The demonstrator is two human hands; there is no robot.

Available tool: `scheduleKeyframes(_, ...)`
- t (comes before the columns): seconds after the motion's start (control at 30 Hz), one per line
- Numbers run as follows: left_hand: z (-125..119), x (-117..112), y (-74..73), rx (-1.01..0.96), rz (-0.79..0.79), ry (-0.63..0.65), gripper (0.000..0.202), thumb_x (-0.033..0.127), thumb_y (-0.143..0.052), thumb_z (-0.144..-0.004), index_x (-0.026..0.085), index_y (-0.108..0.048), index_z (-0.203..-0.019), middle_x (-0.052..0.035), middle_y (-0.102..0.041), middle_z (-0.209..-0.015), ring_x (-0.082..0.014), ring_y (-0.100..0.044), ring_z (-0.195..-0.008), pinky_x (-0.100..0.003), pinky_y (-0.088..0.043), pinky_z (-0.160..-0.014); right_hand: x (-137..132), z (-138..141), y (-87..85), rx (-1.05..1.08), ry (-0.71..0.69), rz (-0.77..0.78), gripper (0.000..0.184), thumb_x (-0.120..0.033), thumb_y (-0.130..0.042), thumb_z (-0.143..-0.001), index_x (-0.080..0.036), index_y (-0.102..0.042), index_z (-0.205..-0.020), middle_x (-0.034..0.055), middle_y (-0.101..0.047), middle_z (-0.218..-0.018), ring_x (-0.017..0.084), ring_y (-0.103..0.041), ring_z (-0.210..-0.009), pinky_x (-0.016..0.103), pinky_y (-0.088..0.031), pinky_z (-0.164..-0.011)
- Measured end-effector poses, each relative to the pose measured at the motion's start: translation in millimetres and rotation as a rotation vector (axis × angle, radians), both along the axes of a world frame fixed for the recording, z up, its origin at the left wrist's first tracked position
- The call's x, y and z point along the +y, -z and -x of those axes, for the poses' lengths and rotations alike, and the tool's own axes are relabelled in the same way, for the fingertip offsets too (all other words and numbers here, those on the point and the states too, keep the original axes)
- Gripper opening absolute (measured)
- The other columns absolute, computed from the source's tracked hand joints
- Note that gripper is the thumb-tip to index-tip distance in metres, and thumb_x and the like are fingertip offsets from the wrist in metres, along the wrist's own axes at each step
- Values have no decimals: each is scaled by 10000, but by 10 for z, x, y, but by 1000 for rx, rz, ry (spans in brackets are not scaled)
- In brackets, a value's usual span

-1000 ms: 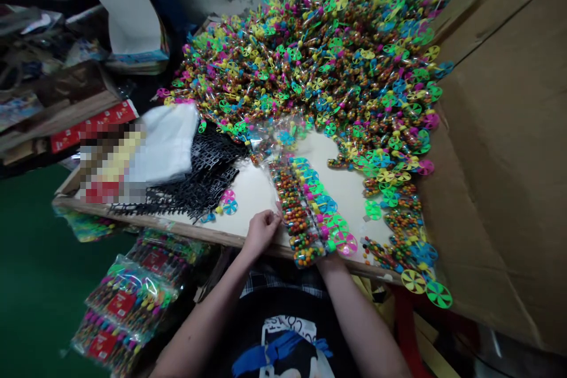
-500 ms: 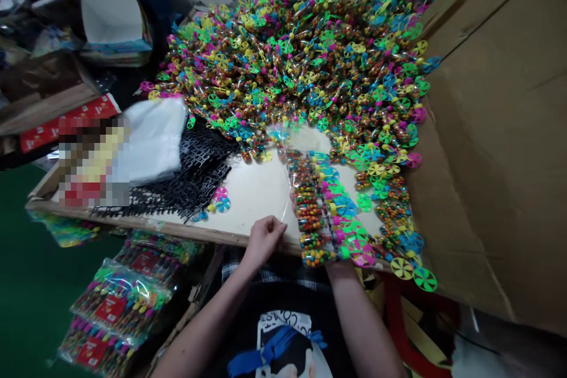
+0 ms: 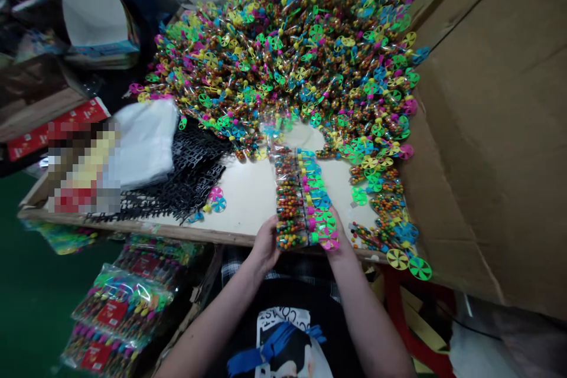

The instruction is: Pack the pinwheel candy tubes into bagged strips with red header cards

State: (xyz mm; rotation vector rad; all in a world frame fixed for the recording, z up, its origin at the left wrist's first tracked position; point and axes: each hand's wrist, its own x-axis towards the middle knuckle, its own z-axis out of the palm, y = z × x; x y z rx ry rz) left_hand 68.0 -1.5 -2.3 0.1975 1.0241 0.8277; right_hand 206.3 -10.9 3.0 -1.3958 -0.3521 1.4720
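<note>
A row of candy-filled tubes with little fan tops (image 3: 290, 201) lies between my hands, lined up side by side over the table's front edge. A dark strip runs across them below the coloured caps, and clear plastic shows around the far end. My left hand (image 3: 267, 243) is closed on the candy side of the row. At the fan side, my right hand (image 3: 339, 235) grips the row, its fingers partly hidden beneath. Beyond them rises a large heap of loose candy tubes (image 3: 283, 59) with green, pink, blue and yellow fans.
Black netting (image 3: 197, 165) and a white cloth-like stack (image 3: 148, 142) lie on the table (image 3: 248, 195) at left. A tall cardboard box (image 3: 482, 130) walls off the right side. Packed bags with red labels (image 3: 110, 313) are piled low at left.
My left hand has moved from the clear plastic at the row's left onto the row itself. The row has shifted left and is straighter, and my right hand shows more at its side.
</note>
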Motion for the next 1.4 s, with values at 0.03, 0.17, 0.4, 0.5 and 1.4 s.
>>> scheduleKeyframes(0.03,0,5,-6,-6,8,4,200,281,-617,-535,158,-587,-689,-21,-644,-616,-219,-659,-715,-327,-524,-673,4,-28,-1,85,-7,34,473,-628,-501,-819,-191,-660,-908,53,-685,-914,202,-649,-887,323,-542,-710)
scheduleKeyframes(0.17,1,0,8,-10,3,12,192,273,-627,-528,157,-578,-673,-30,-669,-675,-224,-665,-751,-339,-532,-699,-85,-139,-41,386,-48,71,534,-702,-663,-594,-217,-663,-819,51,-706,-764,205,-670,-728,273,-534,-512)
scheduleKeyframes(0.4,71,-44,-2,48,-110,147,296,330,-757,-509,149,-649,-716,-47,-686,-689,-217,-658,-736,-286,-508,-635,-57,-56,-58,310,17,58,352,-223,-806,-510,-225,-652,-827,-11,-719,-797,123,-654,-635,205,-551,-581)
scheduleKeyframes(0.5,142,-45,6,90,-147,232,344,376,-790,-495,146,-636,-700,-32,-658,-633,-176,-625,-637,-261,-486,-569,96,13,-56,310,45,21,317,-215,-788,-498,-220,-641,-778,-21,-719,-782,114,-652,-636,186,-538,-566)
scheduleKeyframes(1.4,380,420,-149,1122,-856,98,182,331,-440,-843,200,-488,-727,-15,-568,-696,-141,-558,-647,-253,-458,-603,246,39,102,-11,76,-79,429,-316,-763,-512,-220,-637,-911,-17,-700,-835,127,-638,-747,207,-503,-612)
